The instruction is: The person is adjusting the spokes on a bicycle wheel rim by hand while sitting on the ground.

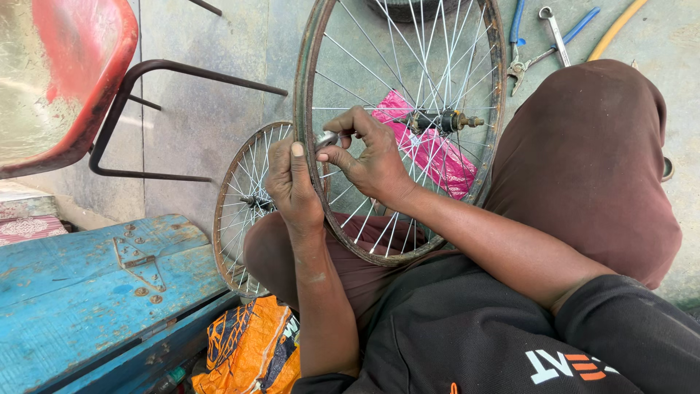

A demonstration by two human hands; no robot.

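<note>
1. Pinching a small metal tool [326, 138] at the rim, the right hand [372, 157] fingers are closing tight around it.
2. The left hand [292, 182] is gripping the large bare wheel [310, 87], which is standing on the person's lap.
3. Judging by the bare rim, spoke work is looking unfinished; a smaller wheel [237, 197] is waiting behind, pliers [519, 51] lying on the floor.

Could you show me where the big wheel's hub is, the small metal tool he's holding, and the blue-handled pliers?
Hub [441, 120]: head view, on its axle end.
Small metal tool [326, 138]: head view, on its shiny middle.
Blue-handled pliers [517, 51]: head view, on the handle near the joint.
</note>
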